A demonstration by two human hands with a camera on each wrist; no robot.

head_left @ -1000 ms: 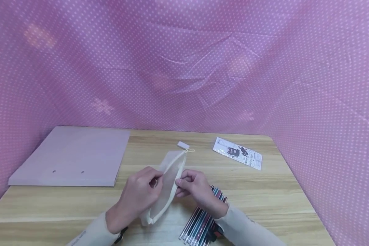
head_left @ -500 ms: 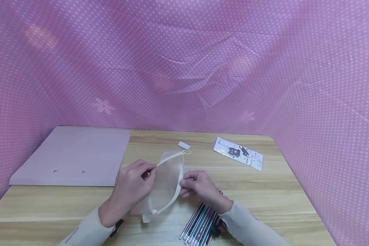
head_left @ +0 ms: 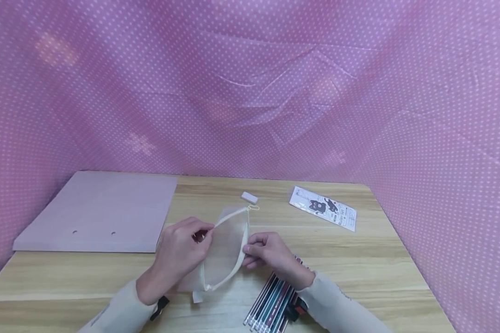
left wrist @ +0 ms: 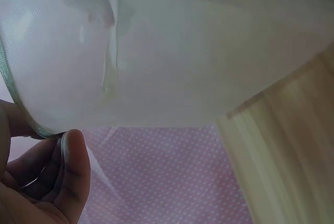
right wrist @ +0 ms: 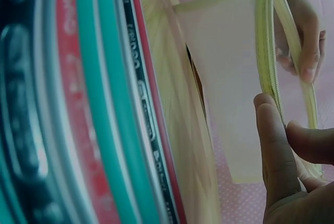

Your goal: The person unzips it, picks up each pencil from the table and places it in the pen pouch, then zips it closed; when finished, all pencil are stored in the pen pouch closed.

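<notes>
A translucent, pale zip pouch (head_left: 226, 247) is held with its zipped mouth spread apart, a looped pull at its far end. My left hand (head_left: 181, 245) pinches the left edge of the mouth; in the left wrist view its thumb and finger (left wrist: 75, 156) meet at the pouch's trim. On the opposite edge, my right hand (head_left: 268, 254) pinches the zipper band, its fingers (right wrist: 274, 145) seen closely in the right wrist view. Below my right wrist lies a bundle of striped pencils (head_left: 268, 305) with white-looking ends, partly covered by the forearm.
A small white eraser (head_left: 249, 198) lies just beyond the pouch. Farther right is a packaged ruler set (head_left: 322, 208) printed with dark cat figures. A large pale folder (head_left: 100, 210) with two holes takes up the left back of the wooden table (head_left: 379, 277). Pink dotted cloth (head_left: 250, 92) surrounds it.
My left hand has drawn the pouch's left edge leftward and toward the back, widening its mouth. My right hand shifted slightly right. Over the last half second almost nothing moved.
</notes>
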